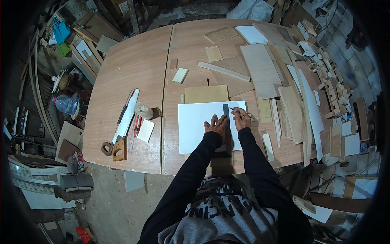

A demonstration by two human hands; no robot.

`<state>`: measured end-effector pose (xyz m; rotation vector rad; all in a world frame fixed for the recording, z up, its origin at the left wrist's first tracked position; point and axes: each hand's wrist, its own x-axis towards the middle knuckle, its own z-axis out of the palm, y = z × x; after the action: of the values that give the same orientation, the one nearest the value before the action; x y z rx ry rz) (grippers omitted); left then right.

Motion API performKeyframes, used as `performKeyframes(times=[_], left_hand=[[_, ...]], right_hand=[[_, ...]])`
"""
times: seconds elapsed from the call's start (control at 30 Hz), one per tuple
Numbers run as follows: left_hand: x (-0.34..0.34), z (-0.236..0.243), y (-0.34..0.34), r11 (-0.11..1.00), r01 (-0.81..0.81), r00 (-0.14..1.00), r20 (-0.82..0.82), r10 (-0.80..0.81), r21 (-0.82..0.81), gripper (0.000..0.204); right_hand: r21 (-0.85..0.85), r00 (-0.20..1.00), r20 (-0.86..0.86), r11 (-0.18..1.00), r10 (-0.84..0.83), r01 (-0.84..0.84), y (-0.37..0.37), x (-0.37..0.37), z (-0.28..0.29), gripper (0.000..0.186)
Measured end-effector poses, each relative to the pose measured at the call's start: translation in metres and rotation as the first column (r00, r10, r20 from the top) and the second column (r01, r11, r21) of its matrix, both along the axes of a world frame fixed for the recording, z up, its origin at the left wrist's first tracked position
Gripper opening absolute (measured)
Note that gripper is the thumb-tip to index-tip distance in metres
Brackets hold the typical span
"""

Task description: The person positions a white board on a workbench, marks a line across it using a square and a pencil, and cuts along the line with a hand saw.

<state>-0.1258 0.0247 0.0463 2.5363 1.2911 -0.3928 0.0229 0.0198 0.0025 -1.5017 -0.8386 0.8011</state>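
Note:
A white board (195, 122) lies at the table's near edge, partly over a tan board (206, 93). Along its right part runs a dark try square (226, 109), its wider end at the near edge of the board. Fingers spread, my left hand (216, 125) presses down on the white board and the left side of the square. Just right of the blade, my right hand (242, 118) is closed round a thin dark pencil (232, 108), its tip by the square's far end. The palm side of both hands is hidden.
Left on the table are a handsaw (126, 118), a glass jar (143, 110), a red utility knife (137, 125) and a small pale block (146, 131). Wood strips and panels (262, 65) cover the right side. A wooden strip (224, 71) lies beyond the white board.

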Motion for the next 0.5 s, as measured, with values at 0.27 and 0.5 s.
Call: performKeyframes(times=[0.27, 0.5], left_hand=[[-0.001, -0.002, 0.000, 1.000, -0.021, 0.999, 0.030, 0.021, 0.000, 0.088], [0.003, 0.006, 0.000, 0.999, -0.017, 1.000, 0.011, 0.017, -0.036, 0.087]], right_hand=[[-0.034, 0.991, 0.132, 0.999, 0.032, -0.028, 0.013, 0.002, -0.011, 0.019], [0.051, 0.957, 0.290, 0.999, -0.018, 0.003, 0.014, 0.008, -0.015, 0.015]])
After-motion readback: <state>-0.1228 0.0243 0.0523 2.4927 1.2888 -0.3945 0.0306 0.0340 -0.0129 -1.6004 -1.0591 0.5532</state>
